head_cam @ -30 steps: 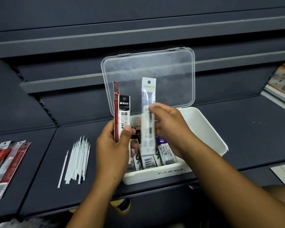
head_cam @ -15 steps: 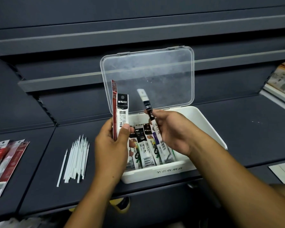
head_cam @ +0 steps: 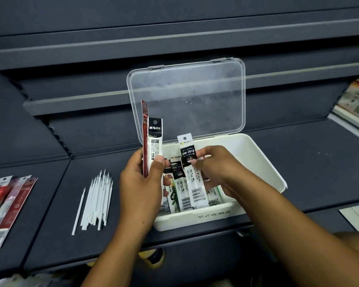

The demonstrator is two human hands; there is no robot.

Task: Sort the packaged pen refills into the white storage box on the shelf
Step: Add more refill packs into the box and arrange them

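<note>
On the dark shelf (head_cam: 298,162) stands the white storage box (head_cam: 263,162), its clear lid (head_cam: 187,100) propped upright at the back, with packaged refills (head_cam: 175,183) lying in a row inside. The left hand (head_cam: 141,189) grips two packs upright just beside the box's left edge (a white M&G pack (head_cam: 154,139) in front, a red pack (head_cam: 144,131) behind), thumb pressed on the front one. The right hand (head_cam: 218,168) pinches a DM-2018 pack (head_cam: 190,172) between thumb and fingers, its lower end resting among those in the box; loose white refills (head_cam: 95,199) lie well left.
</note>
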